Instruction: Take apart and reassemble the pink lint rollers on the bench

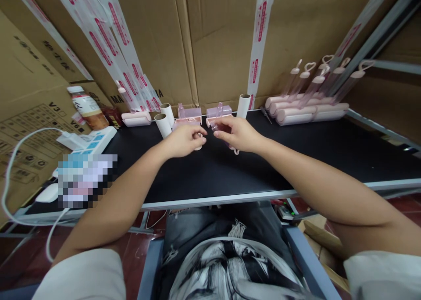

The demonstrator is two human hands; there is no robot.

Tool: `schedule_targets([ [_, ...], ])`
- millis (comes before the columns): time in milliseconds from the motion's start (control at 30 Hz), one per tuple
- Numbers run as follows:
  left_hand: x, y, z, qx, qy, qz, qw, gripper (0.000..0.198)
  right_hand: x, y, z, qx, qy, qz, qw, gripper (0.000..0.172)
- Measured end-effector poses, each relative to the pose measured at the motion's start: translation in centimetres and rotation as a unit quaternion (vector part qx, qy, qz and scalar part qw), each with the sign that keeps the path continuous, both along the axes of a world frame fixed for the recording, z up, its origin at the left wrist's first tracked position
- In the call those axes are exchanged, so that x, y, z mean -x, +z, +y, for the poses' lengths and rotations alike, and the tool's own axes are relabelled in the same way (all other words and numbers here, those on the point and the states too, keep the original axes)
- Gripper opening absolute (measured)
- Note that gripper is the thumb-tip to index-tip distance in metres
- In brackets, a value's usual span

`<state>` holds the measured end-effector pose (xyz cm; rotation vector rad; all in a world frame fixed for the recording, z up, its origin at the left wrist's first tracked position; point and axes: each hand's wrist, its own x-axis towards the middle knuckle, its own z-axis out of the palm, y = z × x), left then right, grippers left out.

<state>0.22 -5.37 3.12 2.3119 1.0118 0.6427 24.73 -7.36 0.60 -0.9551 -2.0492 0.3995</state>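
Both of my hands meet over the middle of the black table. My left hand is closed around a small white roll, of which only an end shows. My right hand pinches a clear pink handle piece whose tip points toward the left hand; a pink loop hangs below its fingers. Just behind the hands lie two pink roller covers, and white paper tubes stand beside them.
Finished pink lint rollers with heart-shaped handles are stacked at the back right. Another white tube stands behind my right hand. A bottle, a power strip with a white cable and cardboard boxes fill the left and back.
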Motion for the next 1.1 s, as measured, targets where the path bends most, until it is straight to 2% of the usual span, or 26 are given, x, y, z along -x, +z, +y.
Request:
schedule_targets([
  [67,1.2,0.5,1.1,-0.051,0.000,0.066,0.997,0.026,0.0,-0.4,0.4,0.031,0.006,-0.014,0.999,0.022],
  [200,2.1,0.5,1.7,-0.037,0.012,0.194,0.980,0.032,0.1,-0.8,0.5,0.101,0.006,-0.060,0.993,0.038],
  [367,1.5,-0.2,1.2,-0.046,0.033,0.237,0.970,0.030,0.2,-0.4,0.1,0.138,0.012,-0.128,0.982,0.041],
  [500,1.9,0.0,1.5,-0.022,0.036,0.215,0.976,0.033,0.3,-0.4,0.1,0.142,0.013,-0.151,0.978,0.037],
  [600,2.8,0.9,2.0,-0.057,0.115,0.166,0.978,0.036,0.3,-0.5,0.1,0.140,0.017,-0.159,0.977,0.033],
  [700,3.6,2.0,2.4,-0.118,0.191,0.123,0.967,0.034,0.2,-0.3,-0.1,0.132,0.014,-0.183,0.974,0.034],
  [900,4.8,3.7,2.5,-0.239,0.302,0.000,0.923,0.030,0.1,0.0,-0.2,0.113,-0.003,-0.268,0.957,0.034],
  [1100,6.3,3.2,3.8,-0.258,0.342,0.057,0.902,0.024,0.0,-0.2,0.1,0.098,-0.007,-0.301,0.949,0.033],
])
